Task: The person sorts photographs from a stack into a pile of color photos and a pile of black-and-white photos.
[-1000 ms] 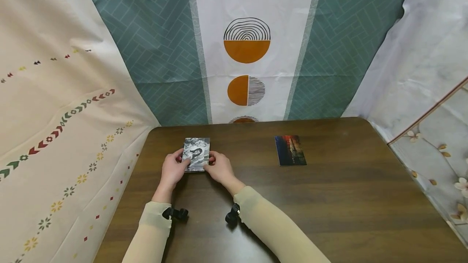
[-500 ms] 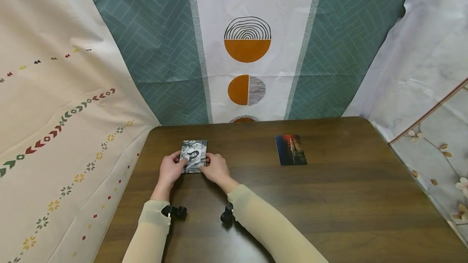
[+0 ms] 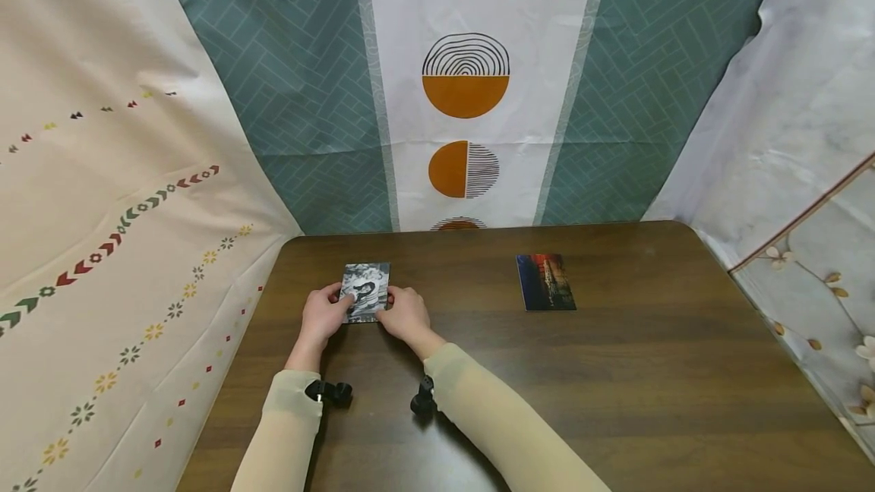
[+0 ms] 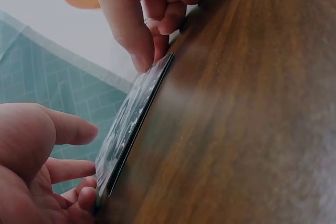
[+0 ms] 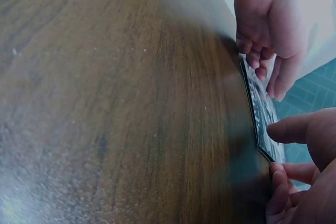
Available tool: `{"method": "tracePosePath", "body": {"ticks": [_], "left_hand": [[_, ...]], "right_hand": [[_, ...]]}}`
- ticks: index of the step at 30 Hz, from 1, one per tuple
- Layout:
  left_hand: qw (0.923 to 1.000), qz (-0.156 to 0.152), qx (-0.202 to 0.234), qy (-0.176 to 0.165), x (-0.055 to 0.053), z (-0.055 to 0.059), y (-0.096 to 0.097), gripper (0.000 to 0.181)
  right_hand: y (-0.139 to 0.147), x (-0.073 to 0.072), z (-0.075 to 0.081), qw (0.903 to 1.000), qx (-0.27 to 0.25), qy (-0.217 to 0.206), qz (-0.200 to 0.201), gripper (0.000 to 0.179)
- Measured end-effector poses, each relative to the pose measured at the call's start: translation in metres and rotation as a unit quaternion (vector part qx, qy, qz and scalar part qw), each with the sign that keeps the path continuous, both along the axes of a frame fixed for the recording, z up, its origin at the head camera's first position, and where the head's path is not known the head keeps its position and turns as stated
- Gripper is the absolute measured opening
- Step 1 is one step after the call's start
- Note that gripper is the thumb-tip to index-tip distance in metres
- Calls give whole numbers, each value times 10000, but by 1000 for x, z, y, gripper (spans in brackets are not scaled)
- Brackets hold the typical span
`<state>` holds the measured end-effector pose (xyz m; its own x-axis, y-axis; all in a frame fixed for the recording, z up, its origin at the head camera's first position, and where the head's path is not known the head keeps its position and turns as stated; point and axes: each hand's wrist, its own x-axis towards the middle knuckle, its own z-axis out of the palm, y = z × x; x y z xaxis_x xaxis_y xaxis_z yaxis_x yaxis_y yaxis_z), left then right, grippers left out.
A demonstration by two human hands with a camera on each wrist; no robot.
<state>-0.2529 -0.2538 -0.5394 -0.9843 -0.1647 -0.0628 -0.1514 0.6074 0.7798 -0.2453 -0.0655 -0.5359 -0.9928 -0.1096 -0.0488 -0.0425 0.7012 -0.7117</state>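
A black-and-white picture card (image 3: 365, 288) lies at the far left of the brown table, with a figure printed on its face. Its edge shows thin dark layers in the left wrist view. The left hand (image 3: 324, 315) holds its left side, thumb over the face and fingers along the edge. On the opposite side, the right hand (image 3: 407, 315) pinches the lower right corner, its thumb (image 4: 140, 59) on top. Both hands stay low, close to the tabletop. The fingertips beneath the card are partly hidden.
A second card (image 3: 546, 282), dark blue with red and orange, lies flat to the right. Patterned cloths (image 3: 314, 97) hang behind the table (image 3: 615, 386) and along both sides. A black wrist camera (image 3: 335, 393) is strapped to the left wrist, another (image 3: 424, 398) to the right.
The black-and-white card has shifted slightly left and toward the person, with both hands moving along. The right forearm has swung a little left. The colourful card lies where it was.
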Motion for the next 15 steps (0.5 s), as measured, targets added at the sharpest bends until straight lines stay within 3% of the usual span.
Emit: {"method": "tracePosePath", "body": {"ticks": [5,9,12,15], "left_hand": [[10000,-2,-45,-12,-3,-1,-2,57],[9999,42,149,-45,-3,-1,-4,62],[9992,9,390,48,-1,1,-5,66],[9985,-151,434,301,4,4,-7,71]], "right_hand": [[1,-1,3,10000,-7,-24,38,58],[9,-4,2,9989,-348,46,314,59],[26,-7,2,9954,-662,201,666,60],[54,-10,5,9920,-632,519,964,57]]}}
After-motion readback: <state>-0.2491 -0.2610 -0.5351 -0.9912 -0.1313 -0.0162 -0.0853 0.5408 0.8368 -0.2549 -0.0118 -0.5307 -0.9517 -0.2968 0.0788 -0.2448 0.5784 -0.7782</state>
